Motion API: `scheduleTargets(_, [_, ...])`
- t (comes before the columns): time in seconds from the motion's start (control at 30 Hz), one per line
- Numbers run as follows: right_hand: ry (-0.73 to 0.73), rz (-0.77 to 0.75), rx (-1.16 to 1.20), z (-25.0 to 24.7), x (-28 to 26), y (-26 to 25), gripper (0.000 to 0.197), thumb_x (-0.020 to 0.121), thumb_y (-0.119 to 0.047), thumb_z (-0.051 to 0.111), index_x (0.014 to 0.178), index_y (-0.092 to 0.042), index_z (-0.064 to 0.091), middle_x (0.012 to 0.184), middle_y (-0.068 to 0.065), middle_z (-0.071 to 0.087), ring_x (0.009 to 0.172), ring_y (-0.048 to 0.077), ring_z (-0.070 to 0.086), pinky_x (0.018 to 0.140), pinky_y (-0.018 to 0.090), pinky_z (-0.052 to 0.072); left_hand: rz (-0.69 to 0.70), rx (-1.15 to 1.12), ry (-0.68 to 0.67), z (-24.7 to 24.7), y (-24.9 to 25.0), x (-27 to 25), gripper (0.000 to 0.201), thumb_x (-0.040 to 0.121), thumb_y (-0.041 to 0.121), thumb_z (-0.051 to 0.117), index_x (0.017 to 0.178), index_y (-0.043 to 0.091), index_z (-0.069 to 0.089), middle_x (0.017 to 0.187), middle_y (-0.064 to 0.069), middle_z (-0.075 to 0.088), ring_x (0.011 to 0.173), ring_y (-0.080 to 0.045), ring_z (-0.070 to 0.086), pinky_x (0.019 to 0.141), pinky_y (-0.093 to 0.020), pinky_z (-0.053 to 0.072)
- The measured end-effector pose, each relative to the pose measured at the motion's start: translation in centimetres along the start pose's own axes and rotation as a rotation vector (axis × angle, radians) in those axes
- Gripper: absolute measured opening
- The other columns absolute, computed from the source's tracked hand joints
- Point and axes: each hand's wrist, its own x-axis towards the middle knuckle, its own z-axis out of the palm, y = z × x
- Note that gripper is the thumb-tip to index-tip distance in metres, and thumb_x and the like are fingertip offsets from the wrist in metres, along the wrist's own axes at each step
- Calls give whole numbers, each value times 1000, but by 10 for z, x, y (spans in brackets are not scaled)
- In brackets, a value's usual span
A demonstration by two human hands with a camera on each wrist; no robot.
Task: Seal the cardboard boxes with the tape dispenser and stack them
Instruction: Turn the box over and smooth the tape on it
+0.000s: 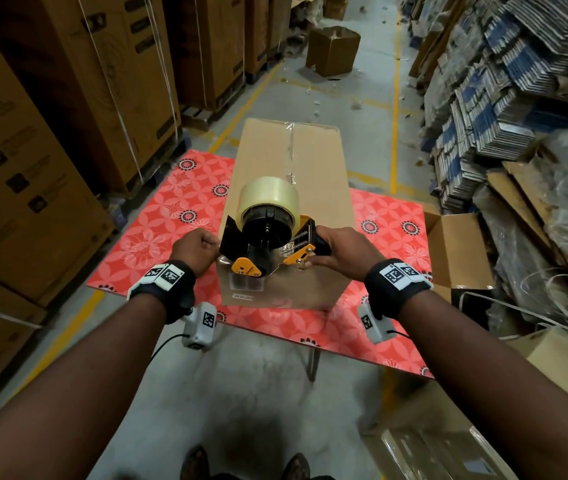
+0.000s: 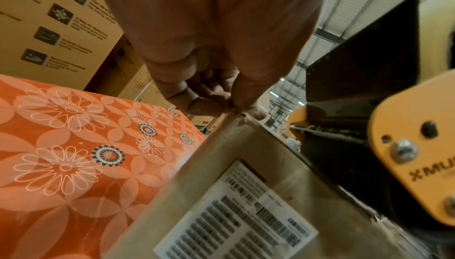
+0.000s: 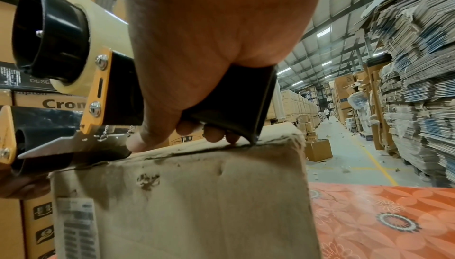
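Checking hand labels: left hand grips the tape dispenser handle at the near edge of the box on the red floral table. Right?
No. The right hand grips the tape dispenser handle, as the right wrist view shows. The left hand is beside the box corner. The rest holds: near edge, red floral table.

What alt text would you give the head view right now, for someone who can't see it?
A person's right hand grips the handle of a yellow and black tape dispenser at the near top edge of a closed cardboard box, while the left hand rests curled at the box's near left corner. The box stands on a red floral table in a warehouse aisle.
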Motion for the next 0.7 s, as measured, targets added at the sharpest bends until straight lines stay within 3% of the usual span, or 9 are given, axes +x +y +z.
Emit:
scheduleTargets(0.1, [-6,13,-12,0,-4,8,44,80,-56,73,103,-23,56,85,-1,69,77,24,63,64,41,52,20,34,32,2,2,-3,15,86,14,66,76,23,58,76,4,62,74,-16,55,53,-21,32])
scheduleTargets(0.27, [21,37,-35,-14,-28,33,39,81,-45,77,105,-21,58,88,1,70,80,26,64,63,39,50,15,0,99,5,4,-8,13,86,24,72,82,15,64,79,1,64,76,-16,57,54,-21,34])
scheduleTargets(0.43, [68,71,26,-24,-66,68,36,80,-34,81,106,-29,58,91,0,72,82,25,67,61,32,45,34,19,174,9,12,-16,13,86,17,71,77,17,61,77,-1,63,74,-17,56,58,-25,35])
scheduleTargets(0.5, [85,64,29,-21,-69,69,37,80,-31,81,107,-31,56,91,3,73,81,26,66,61,32,44,106,103,206,12,17,-18,14,86,7,66,76,17,63,82,-3,65,72,-14,56,62,-25,37])
scheduleTargets(0.57, [98,52,7,-19,-67,68,40,81,-32,80,107,-36,51,91,4,73,81,27,66,63,35,48,265,235,235,18,21,-24,20,84,-2,60,81,16,70,88,-6,66,79,-18,59,67,-27,43])
scheduleTargets(0.63, [92,44,-6,-20,-66,69,41,81,-36,79,110,-37,49,92,3,73,82,28,66,65,39,52,456,362,232,30,23,-37,22,87,2,57,99,12,73,100,-10,67,95,-28,60,81,-35,49])
scheduleTargets(0.7, [90,32,-11,-19,-67,72,42,82,-36,79,110,-36,49,92,3,73,82,27,66,64,36,50,541,423,131,47,26,-56,33,93,10,53,124,8,63,128,-14,60,118,-33,53,100,-41,43])
